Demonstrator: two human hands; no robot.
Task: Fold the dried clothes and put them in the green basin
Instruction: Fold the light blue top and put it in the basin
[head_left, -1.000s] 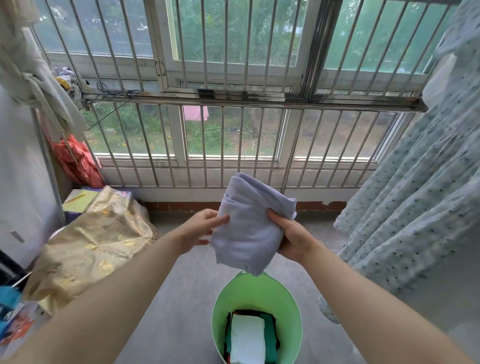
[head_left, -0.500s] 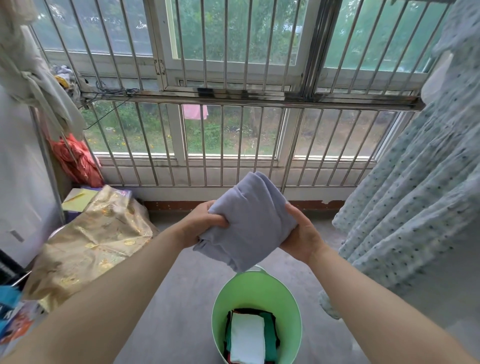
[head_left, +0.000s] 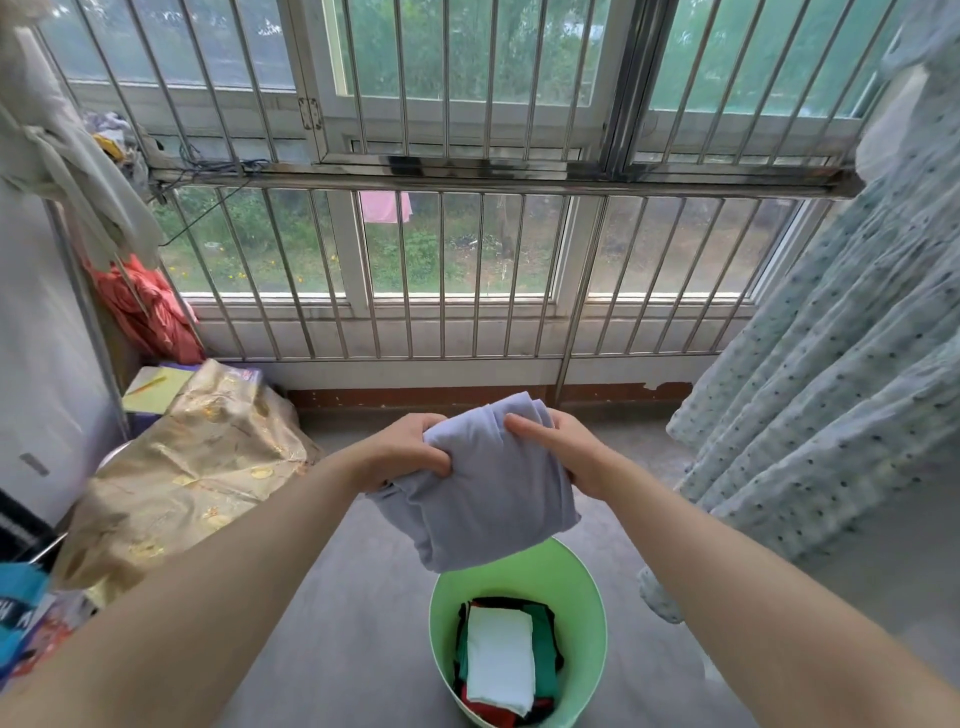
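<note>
Head view: far left, a gold cloth (head_left: 192, 467) lies draped over a heap on the floor, not part of the job. Left hand (head_left: 410, 452) has its fingers curled and clamped on the left edge of the grey garment (head_left: 488, 499), bunching the fabric at the knuckles. The garment is in a rough fold, held in the air between both hands, its lower end sagging just above the far rim of the green basin (head_left: 571, 587). The basin stands on the floor and already holds a stack of folded clothes, with a white piece (head_left: 500, 657) on top. Right hand (head_left: 566, 452) grips the right edge, thumb laid across the top layer. Judged soft, light and limp: no stiffness, layers likely to slide apart if one side is let go. Best hold looks like both side edges, pinching through all layers, lowered flat onto the stack. Far right, a dotted dress (head_left: 831, 415) hangs near the right arm.
</note>
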